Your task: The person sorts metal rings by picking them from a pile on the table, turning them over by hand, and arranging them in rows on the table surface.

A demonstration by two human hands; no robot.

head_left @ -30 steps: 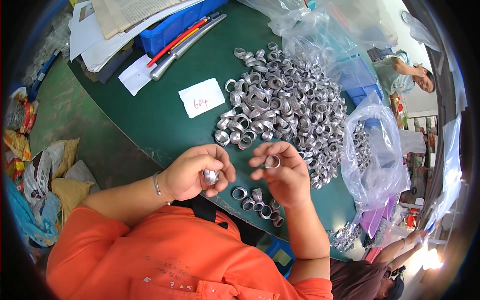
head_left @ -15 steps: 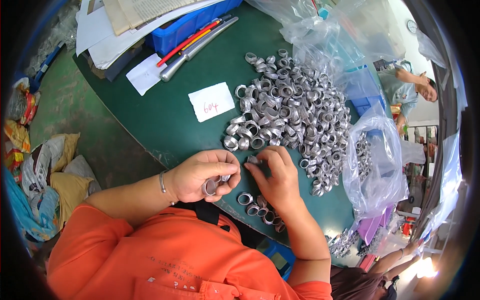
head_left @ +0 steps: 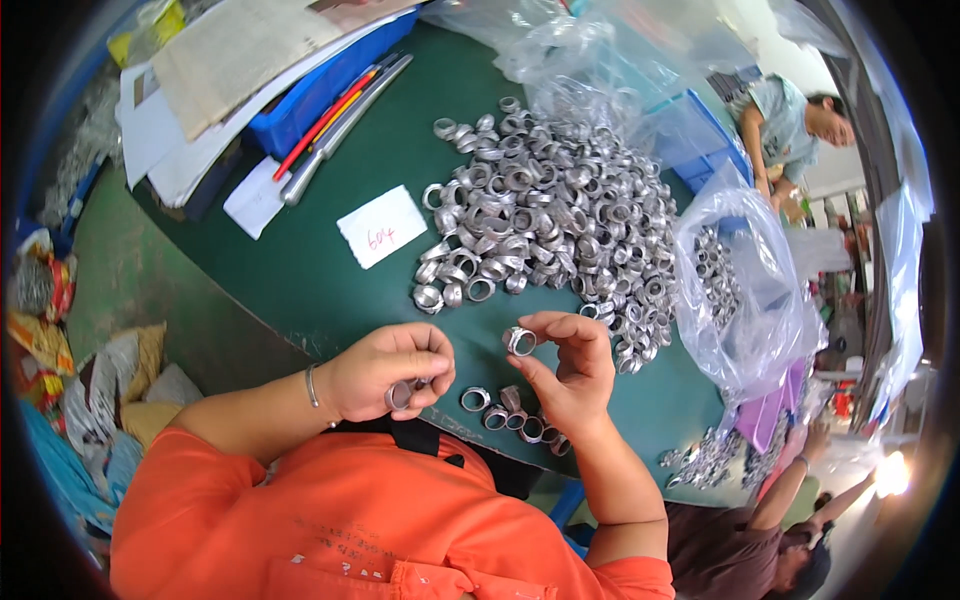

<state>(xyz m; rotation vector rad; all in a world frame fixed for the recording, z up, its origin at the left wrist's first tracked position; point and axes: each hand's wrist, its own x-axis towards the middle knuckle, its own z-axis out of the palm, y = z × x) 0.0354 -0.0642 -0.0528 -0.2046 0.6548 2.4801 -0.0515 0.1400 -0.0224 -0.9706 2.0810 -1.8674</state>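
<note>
Between the thumb and forefinger of my right hand is a single silver ring, held up above the green table. My left hand is curled around a ring; part of another shows among its fingers, and how many lie in the palm is hidden. Beyond both hands spreads a large heap of grey metal rings. A small row of rings lies near the table's front edge, just below my right hand.
At the far left, a red pencil and a tapered metal rod lie by a blue bin under papers. A white paper slip lies left of the heap. Clear plastic bags stand right. Two people work beyond.
My right hand has lifted and turned, so the ring in its pinch now shows plainly. My left hand has moved slightly left and lower. The whole view has shifted a little.
</note>
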